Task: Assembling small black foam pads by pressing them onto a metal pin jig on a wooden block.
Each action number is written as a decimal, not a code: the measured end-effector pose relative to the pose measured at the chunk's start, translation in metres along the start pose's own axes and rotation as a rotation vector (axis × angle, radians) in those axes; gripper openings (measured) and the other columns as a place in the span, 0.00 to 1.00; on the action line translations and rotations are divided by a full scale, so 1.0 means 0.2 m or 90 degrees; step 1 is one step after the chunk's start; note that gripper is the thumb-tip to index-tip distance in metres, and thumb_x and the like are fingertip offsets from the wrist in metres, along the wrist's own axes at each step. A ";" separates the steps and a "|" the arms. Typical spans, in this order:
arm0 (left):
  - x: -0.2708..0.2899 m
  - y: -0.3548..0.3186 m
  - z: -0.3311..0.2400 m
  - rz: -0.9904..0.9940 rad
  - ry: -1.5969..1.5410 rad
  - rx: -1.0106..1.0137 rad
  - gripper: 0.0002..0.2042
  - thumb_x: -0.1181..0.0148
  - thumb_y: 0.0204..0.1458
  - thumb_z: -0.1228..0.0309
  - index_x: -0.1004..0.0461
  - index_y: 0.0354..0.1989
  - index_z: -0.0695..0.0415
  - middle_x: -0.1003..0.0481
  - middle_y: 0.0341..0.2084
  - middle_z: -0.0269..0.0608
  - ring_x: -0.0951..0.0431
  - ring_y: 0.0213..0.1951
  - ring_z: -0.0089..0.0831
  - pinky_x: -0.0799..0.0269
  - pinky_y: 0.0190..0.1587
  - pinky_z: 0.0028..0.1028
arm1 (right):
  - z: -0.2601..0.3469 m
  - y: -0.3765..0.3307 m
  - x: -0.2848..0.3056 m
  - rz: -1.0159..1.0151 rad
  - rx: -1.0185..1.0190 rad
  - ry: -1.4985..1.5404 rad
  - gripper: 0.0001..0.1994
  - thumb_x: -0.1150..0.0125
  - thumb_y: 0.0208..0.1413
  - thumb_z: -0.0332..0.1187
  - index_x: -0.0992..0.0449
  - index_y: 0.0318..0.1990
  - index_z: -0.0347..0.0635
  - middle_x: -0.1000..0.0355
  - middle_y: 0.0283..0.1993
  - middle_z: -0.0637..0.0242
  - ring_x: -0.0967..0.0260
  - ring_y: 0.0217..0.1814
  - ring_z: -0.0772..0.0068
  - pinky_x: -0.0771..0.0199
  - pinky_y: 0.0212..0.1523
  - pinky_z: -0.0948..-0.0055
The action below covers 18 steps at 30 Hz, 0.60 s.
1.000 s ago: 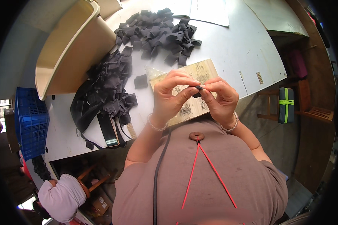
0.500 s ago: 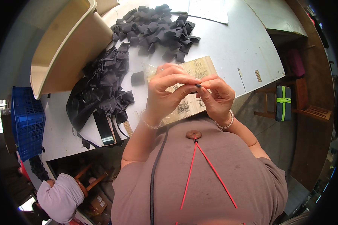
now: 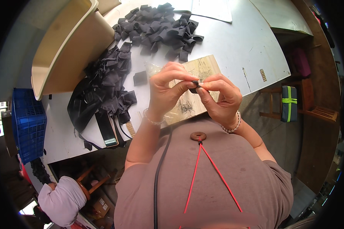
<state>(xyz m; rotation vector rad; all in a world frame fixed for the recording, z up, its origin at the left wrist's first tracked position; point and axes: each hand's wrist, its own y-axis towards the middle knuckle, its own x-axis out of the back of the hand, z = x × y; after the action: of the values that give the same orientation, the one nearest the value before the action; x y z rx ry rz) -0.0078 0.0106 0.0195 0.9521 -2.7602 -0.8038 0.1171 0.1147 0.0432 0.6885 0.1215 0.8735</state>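
Observation:
Between my two hands is a small piece of black fabric [image 3: 195,88], pinched by the fingertips of both. My left hand [image 3: 167,84] holds its left end with thumb and forefinger, and my right hand [image 3: 220,93] grips the right end. Much of the piece is hidden behind the fingers. Both hands are above a wooden board [image 3: 202,68] marked with dark scribbles and bits of thread. A single black fabric square [image 3: 140,78] lies on the table left of the board. Beyond it spreads a pile of black fabric pieces [image 3: 160,30].
A second black heap [image 3: 107,76] lies at left beside a large beige bin [image 3: 70,49]. A blue crate [image 3: 28,122] stands off the table's left edge. Papers [image 3: 214,9] lie at the far side. Another person [image 3: 63,200] sits at lower left; a wooden chair [image 3: 307,101] stands right.
The fingertips have drawn slightly apart, showing more of the black fabric between them. My left hand has shifted a little left and my right hand slightly right and down.

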 end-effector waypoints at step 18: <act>-0.05 0.05 -0.08 0.026 0.054 -0.057 0.08 0.32 0.39 0.74 0.20 0.31 0.58 0.26 0.25 0.34 0.30 0.31 0.26 0.35 0.35 0.24 | -0.04 -0.01 0.02 -0.044 0.005 0.012 0.05 0.37 0.43 0.18 0.25 0.28 0.35 0.29 0.26 0.64 0.32 0.25 0.79 0.32 0.25 0.82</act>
<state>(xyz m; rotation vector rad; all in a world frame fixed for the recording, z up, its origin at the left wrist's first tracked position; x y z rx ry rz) -0.0017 0.0158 0.0385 0.8902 -2.6388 -0.8512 0.1186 0.1207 0.0370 0.6796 0.1654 0.8142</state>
